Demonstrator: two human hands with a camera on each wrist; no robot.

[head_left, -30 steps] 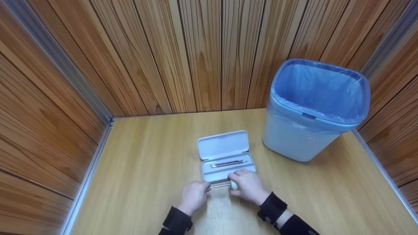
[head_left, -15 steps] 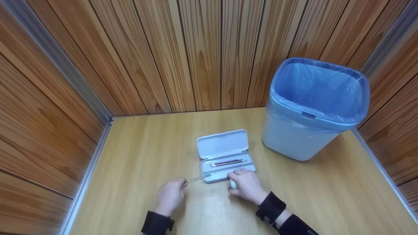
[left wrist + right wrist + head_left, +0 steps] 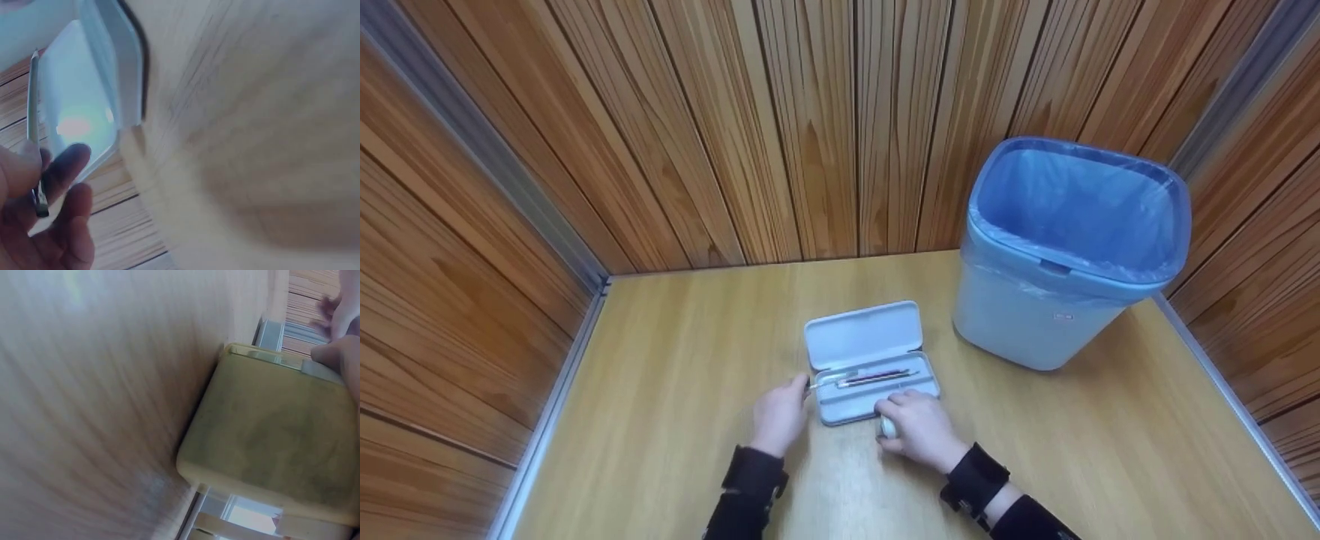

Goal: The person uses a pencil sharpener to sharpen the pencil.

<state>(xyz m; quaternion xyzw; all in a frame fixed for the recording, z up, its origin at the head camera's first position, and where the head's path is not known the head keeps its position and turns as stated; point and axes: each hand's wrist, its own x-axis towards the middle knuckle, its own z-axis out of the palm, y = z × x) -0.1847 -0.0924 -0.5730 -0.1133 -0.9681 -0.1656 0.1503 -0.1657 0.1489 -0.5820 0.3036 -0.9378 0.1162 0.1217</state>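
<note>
My left hand (image 3: 780,416) pinches a pencil (image 3: 34,107) between thumb and fingers at the left end of an open, pale pencil case (image 3: 864,337). In the head view the pencil reaches over the case's back compartment, its tip close to other slim pencils (image 3: 874,379) lying there. Whether it touches the case floor cannot be told. My right hand (image 3: 922,424) holds a small rounded pencil sharpener (image 3: 888,427) at the case's front right edge. Close up, the sharpener (image 3: 270,427) looks boxy and yellowish, standing on the table; fingers cover part of its top.
A bin (image 3: 1035,315) with a blue bag inside stands at the back right of the wooden table (image 3: 682,337). Wood-panelled walls (image 3: 810,135) close off the back and both sides.
The pencil was at the sharpener; my left hand drew it away leftward, then brought it forward over the case's back compartment. My right hand stays about where it was, with the sharpener.
</note>
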